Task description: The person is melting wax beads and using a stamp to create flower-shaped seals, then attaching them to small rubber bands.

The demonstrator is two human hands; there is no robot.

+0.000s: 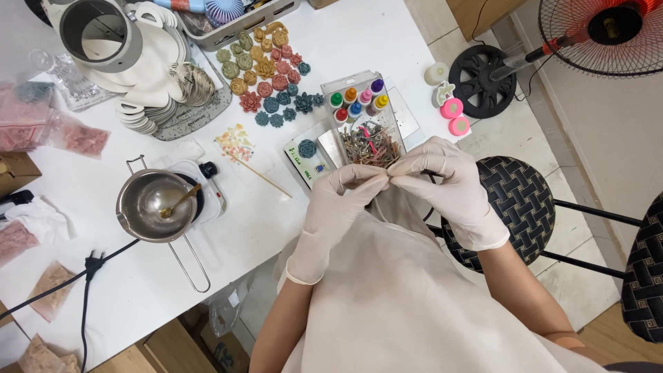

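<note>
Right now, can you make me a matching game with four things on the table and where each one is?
Things:
1. metal pot
2. dye bottles
3. wax flowers
4. gloved hands, left hand and right hand

Places:
A. in a clear box, above the hands
B. fingertips meeting at the table's near edge
C. on a small hotplate, with a spoon inside
D. laid out in rows near the table's far edge

Pairs: 1-C, 2-A, 3-D, 4-B
</note>
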